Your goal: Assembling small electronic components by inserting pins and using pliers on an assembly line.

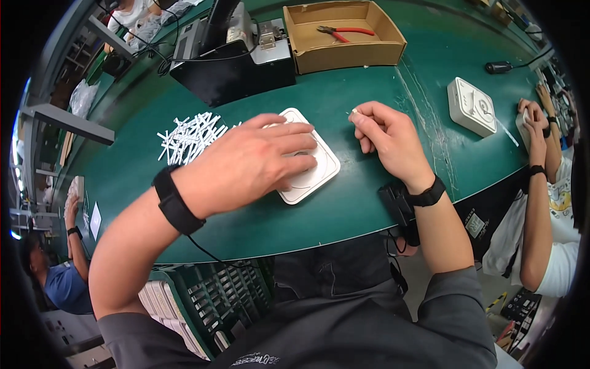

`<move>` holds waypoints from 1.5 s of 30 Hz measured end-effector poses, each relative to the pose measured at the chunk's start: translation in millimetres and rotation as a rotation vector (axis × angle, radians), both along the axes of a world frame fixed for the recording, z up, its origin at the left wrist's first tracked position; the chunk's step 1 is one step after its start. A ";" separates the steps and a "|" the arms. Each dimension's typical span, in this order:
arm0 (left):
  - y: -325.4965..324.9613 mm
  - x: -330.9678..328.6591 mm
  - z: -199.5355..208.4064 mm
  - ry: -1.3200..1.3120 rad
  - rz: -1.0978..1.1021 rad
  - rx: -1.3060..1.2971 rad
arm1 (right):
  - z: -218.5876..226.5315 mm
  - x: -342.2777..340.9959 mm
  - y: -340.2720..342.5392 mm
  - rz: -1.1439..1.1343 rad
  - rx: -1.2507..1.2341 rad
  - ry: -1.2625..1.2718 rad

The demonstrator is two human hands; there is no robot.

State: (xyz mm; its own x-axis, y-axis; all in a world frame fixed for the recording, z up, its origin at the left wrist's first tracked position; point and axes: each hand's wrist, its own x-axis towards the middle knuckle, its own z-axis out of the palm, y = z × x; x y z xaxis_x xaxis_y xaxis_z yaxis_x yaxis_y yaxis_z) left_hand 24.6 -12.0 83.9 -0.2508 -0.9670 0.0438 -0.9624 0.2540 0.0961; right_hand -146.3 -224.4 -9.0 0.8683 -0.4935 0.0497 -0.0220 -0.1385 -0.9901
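Observation:
A white square housing with rounded corners (324,165) lies flat on the green table in front of me. My left hand (261,154) rests over its left half, fingers stretched out and apart, hiding much of its top. Just right of the housing, my right hand (387,136) is raised with thumb and forefinger pinched together. A tiny pale bit shows at those fingertips, too small to name. Beside my left hand, a loose pile of short white strips (189,138) is spread on the table.
A cardboard tray (347,56) holding red-handled cutters (351,31) stands at the back, beside a black machine (236,71). Another white housing (472,106) sits at right, near a co-worker's hands (536,117). A green crate (215,295) is below the table's front edge.

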 end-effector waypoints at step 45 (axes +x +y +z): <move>59.0 -6.1 -18.3 0.308 0.564 -0.078 | -2.2 -20.5 4.2 0.050 -0.917 0.028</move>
State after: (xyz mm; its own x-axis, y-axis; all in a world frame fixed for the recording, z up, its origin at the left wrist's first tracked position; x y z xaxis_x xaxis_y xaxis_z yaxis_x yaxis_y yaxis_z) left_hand 18.5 47.0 65.6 0.3303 -0.9376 0.1084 -0.8812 -0.2652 0.3913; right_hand -166.7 -220.2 -11.3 0.8943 -0.2334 0.3818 -0.0176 -0.8710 -0.4910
